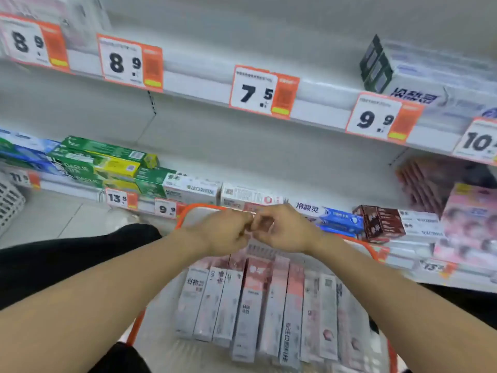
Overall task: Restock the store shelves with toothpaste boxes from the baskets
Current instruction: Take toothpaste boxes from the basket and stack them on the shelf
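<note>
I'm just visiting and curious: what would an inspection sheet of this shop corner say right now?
Surface: upper shelf bare behind the 7.5 price tag; lower shelf has an empty middle stretch.
Job's things: orange-rimmed basket packed with pink and grey toothpaste boxes; green boxes stacked on the lower shelf at left.
Clutter: white basket at far left.
Hands: left hand and right hand meet above the basket with fingers curled; whether they pinch something small is too blurred to tell.
Cables: nothing seen.
Surroundings: tiled floor, more price tags along the shelf edges.
</note>
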### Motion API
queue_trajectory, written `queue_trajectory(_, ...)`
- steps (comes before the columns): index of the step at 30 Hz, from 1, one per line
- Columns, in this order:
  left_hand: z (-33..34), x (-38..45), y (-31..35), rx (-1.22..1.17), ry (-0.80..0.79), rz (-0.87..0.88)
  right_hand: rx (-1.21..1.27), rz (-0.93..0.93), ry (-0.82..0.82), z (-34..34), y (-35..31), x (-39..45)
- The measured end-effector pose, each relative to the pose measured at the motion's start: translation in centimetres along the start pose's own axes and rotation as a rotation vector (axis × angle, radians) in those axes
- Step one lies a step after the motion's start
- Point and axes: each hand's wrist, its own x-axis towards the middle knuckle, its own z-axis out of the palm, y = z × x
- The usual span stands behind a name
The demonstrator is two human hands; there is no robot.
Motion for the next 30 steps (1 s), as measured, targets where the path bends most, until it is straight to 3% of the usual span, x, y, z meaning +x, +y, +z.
queue_trajectory(2,5.1,0.9,0.8,0.0,-0.257,-0.072,-0.05,0.18,-0.229,2.0,4.6,-1.7)
queue_trajectory(4,9.5,1.1,0.8,0.007,-0.364,-0.141,-0.096,0.323,-0.318,3.8,8.3,-3.8)
queue_trajectory(6,12.8,0.8,0.0,0.038,-0.342,-0.183,-0.132,0.405,-0.303,4.9,10.8,-5.7)
queue_trajectory(12,15.4,1.7,-3.3,0.046,-0.033,-0.172,-0.161,0.456,-0.206,6.1,13.5,-6.6)
queue_trajectory(20,14.4,3.2,-3.7,0.144,-0.191,-0.164,-0.243,0.451,-0.445,9.7,12.7,-3.7)
queue_trajectory(27,14.5,3.0,-3.5,0.277,-0.243,-0.126,-0.345,0.462,-0.471,9.8,12.0,-2.6)
queue_trajectory(30,14.4,3.1,-3.3,0.251,-0.244,-0.147,-0.33,0.404,-0.409,10.0,11.8,-2.9)
